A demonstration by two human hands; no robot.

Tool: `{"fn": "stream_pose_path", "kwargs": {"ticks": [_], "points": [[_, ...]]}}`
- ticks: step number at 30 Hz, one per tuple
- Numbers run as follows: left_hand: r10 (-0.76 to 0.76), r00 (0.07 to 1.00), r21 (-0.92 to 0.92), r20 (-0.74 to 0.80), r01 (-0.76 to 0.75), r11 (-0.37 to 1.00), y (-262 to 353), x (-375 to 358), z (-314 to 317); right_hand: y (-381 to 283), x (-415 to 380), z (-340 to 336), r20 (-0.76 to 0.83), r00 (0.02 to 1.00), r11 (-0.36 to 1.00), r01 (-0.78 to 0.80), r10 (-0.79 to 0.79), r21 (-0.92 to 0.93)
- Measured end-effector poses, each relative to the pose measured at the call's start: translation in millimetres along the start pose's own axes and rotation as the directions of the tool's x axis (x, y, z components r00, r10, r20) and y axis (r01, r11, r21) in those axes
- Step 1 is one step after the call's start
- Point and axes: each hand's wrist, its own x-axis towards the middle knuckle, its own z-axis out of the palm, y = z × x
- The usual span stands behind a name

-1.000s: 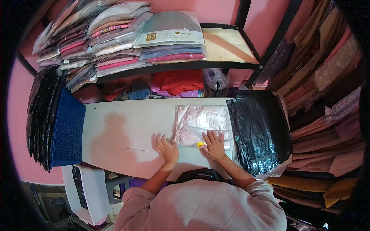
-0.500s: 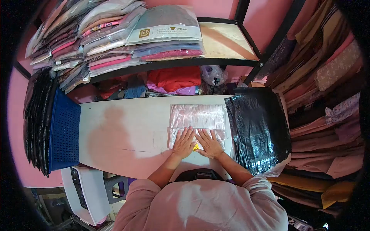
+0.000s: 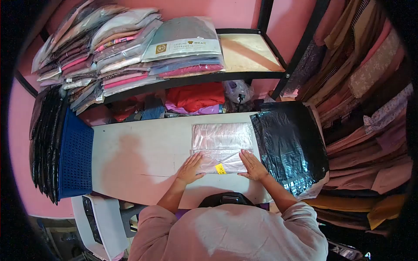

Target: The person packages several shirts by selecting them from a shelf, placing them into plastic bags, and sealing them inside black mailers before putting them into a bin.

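A clear plastic package (image 3: 222, 137) with folded pale contents lies flat on the white table (image 3: 143, 161). Near its lower edge is a yellow label (image 3: 220, 168). My left hand (image 3: 190, 168) rests at the package's lower left side, fingers stretched out over the edge. At the lower right side my right hand (image 3: 252, 166) lies with its fingers extended on the plastic. Neither hand grips anything.
Black plastic bags (image 3: 287, 148) lie at the table's right end. A blue basket (image 3: 76, 156) with black packages (image 3: 43, 143) stands on the left. Bagged clothes (image 3: 183, 43) fill the shelf behind; garments (image 3: 370, 130) hang on the right.
My hands have moved apart, from the middle of the package to its left and right sides. The yellow label now shows more fully between them. The camera view has shifted slightly.
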Motion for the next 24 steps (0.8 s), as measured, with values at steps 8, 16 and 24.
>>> {"fn": "stream_pose_path", "kwargs": {"ticks": [8, 16, 24], "points": [[-0.120, 0.966, -0.306, -0.227, 0.046, 0.951, -12.7, -1.9, -12.4, 5.3, -6.9, -17.6, -0.055, 0.962, 0.823, -0.197, 0.266, 0.533], [-0.587, 0.526, -0.639, -0.616, 0.101, 0.762, 31.0, 54.8, -77.6, -35.1, 44.6, -87.1, -0.517, 0.565, 0.722, -0.222, 0.643, 0.655], [-0.735, 0.679, -0.651, 0.000, 0.558, 0.515, -20.8, 80.7, 10.0, 11.4, 32.9, -6.2, -0.197, 0.559, 0.585, -0.699, 0.805, 0.411]]}}
